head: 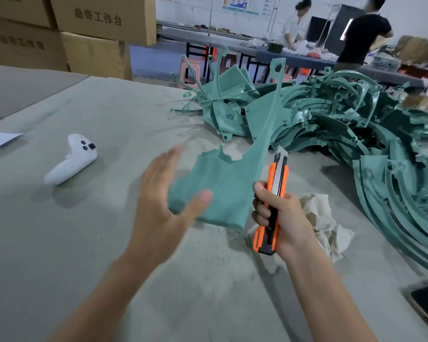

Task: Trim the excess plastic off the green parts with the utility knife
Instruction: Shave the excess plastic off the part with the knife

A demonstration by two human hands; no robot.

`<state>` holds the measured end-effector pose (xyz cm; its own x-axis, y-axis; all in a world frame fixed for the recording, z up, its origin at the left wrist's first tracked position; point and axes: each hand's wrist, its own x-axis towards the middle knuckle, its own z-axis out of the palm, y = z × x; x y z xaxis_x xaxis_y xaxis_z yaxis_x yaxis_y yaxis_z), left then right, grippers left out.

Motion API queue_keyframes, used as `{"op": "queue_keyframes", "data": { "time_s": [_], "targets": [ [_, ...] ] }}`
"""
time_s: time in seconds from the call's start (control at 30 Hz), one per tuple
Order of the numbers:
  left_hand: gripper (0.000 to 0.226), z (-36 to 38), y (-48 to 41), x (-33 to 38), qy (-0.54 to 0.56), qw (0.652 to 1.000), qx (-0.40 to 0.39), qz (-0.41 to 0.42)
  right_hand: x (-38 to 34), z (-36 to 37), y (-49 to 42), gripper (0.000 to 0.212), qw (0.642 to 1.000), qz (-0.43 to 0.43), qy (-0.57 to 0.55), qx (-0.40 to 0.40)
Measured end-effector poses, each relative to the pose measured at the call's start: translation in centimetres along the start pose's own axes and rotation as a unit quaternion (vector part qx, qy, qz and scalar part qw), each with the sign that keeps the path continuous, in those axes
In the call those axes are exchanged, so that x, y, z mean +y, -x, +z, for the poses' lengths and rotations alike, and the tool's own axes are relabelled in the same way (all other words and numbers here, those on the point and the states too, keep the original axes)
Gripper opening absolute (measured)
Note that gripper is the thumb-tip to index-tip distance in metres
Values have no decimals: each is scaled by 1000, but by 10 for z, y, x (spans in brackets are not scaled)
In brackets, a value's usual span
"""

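Pinching the green part's (pixel 223 188) left edge, the left hand (pixel 163 208) holds it above the table (pixel 84 243); the right hand (pixel 282 213) grips the utility knife (pixel 278 174) just beside its right edge.

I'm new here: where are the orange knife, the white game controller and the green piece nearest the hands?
knife (pixel 279 174): head view, on its body below the blade.
game controller (pixel 71 163): head view, middle of its white shell.
green piece (pixel 223 188): head view, on its wide flat panel.

Grey cloth-covered table (pixel 59 230) up close, stacked cardboard boxes (pixel 101 18) at left, long dark table (pixel 232 41) behind, pink stool (pixel 187 70) near it, white wall (pixel 183 8) with poster (pixel 247 3).
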<state>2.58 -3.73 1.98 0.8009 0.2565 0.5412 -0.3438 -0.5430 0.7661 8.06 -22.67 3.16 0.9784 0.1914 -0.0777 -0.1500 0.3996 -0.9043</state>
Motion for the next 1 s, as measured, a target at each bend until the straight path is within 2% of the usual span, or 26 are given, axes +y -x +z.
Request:
{"op": "queue_keyframes", "data": {
  "time_s": [0.03,0.07,0.13,0.2,0.27,0.37,0.47,0.57,0.63,0.77,1.0],
  "targets": [
    [88,-5,-5,-1,61,994,27,-89,-4,-2,1,16,1000,2,10,-19],
    [89,-11,-11,-4,128,977,23,-167,-6,-4,2,16,999,6,18,-43],
    [71,-25,-19,-15,280,916,-94,-273,-9,-5,5,17,995,16,29,-91],
    [39,-31,-18,-19,353,856,-214,-312,-9,-2,8,15,991,32,35,-124],
    [26,-29,-13,-19,372,831,-247,-331,-5,2,9,16,989,43,55,-127],
    [22,-21,-11,-15,386,829,-215,-342,1,6,6,9,996,15,72,-50],
    [23,-13,-15,-18,389,837,-91,-375,2,3,2,16,990,-56,122,32],
    [18,-12,-18,-21,382,837,-30,-392,0,1,5,32,983,-107,150,-4],
    [23,-14,-19,-23,389,831,-20,-396,3,5,8,36,969,-143,195,-48],
    [17,-14,-19,-22,427,813,-24,-395,15,17,9,43,919,-210,331,-49],
    [9,-4,-14,-18,493,772,-41,-400,24,25,6,53,899,-255,355,-6]
  ]
}}
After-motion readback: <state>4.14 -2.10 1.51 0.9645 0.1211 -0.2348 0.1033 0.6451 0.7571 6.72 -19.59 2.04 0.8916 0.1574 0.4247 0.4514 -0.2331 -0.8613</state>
